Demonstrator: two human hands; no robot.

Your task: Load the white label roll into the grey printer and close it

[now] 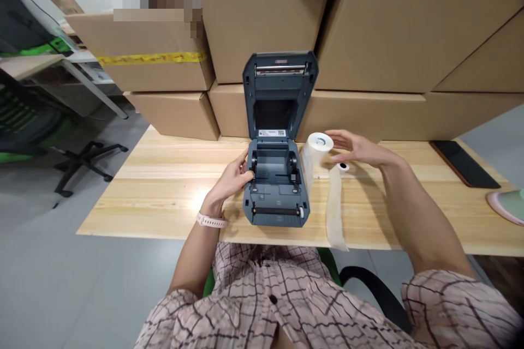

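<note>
A dark grey label printer (276, 185) rests on the wooden table with its lid (280, 92) raised. Its roll compartment is bare, with a black roller across the front. My left hand (233, 180) grips the printer's left side, the thumb over the rim and the fingers partly hidden. Right of the printer, a large white label roll (320, 143) stands upright, a strip hanging along the printer's side. My right hand (358, 148) is beside that roll, fingers stretched and apart; contact I cannot tell. Below it lies a small paper roll (343, 167) with a strip unrolled toward the table's front edge.
Cardboard boxes (262, 27) are stacked along the table's back edge. On the right lie a black phone (464, 163) and a pale green and pink object (505, 207), partly cut off. An office chair (33, 114) stands at left. Behind the boxes a person is partly visible, blurred.
</note>
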